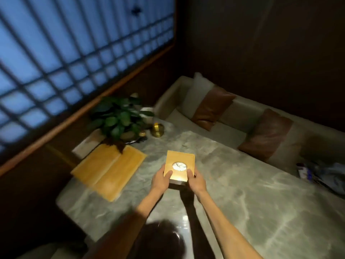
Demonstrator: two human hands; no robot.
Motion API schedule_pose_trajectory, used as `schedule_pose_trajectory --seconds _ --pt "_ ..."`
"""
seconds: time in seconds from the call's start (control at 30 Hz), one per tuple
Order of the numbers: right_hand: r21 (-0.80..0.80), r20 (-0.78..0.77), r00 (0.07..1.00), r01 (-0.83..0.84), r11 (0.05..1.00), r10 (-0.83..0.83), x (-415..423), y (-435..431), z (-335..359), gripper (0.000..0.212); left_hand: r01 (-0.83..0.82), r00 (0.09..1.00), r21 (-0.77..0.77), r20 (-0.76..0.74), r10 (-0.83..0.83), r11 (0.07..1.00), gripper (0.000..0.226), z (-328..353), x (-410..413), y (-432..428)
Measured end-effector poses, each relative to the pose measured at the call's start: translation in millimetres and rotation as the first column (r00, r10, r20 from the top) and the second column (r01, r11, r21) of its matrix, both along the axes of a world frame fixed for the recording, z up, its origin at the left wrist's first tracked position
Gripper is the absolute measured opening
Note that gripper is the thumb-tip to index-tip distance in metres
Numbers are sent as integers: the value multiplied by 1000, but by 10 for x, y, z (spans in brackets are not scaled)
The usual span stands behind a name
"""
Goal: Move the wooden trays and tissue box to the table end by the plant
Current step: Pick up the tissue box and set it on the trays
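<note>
The wooden tissue box [182,158], with a round opening showing white tissue, is held just above the marble table [242,193]. My left hand [161,180] grips its left side and my right hand [196,181] grips its right side. Two flat wooden trays [108,171] lie side by side at the table's left end, directly in front of the green potted plant [119,118]. The tissue box is to the right of the trays, apart from them.
A gold round dish [157,130] stands beside the plant. A beige sofa [242,116] with brown cushions [267,134] runs along the table's far side. Some packets [306,171] lie at the table's right. A lattice window [74,53] fills the left wall.
</note>
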State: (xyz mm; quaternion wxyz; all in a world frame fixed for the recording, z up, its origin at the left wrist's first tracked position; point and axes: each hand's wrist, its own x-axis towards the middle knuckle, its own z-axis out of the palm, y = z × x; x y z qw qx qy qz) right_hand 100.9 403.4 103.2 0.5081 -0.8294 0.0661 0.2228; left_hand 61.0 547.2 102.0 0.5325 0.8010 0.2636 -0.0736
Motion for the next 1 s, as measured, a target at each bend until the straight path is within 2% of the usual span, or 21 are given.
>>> schedule_pose_trajectory --seconds 0.1,0.23,0.4,0.53,0.67,1.0 --pt "24 0 986 -169 985 169 -138 1108 34 43 -165 986 23 20 164 986 43 77 -427 996" --pt "43 -30 925 -378 925 379 -538 2500 -71 46 -408 913 77 23 407 910 46 -30 -1171 2144" --pt "11 -108 801 -591 807 589 -1058 3505 -388 45 -633 774 -67 -32 633 771 48 -289 -1928 2814" --pt "-49 -153 718 -692 720 680 -1310 3864 -614 45 -701 713 -88 -98 694 708 45 -601 -2309 2962" --pt "-102 -139 673 -739 666 726 -1430 4011 -755 44 -747 663 -112 -196 723 655 52 -825 -2403 3061" --pt "-148 -127 691 -722 676 711 -1382 4269 -969 40 -792 608 -123 -241 756 598 58 -1118 -2310 3191"
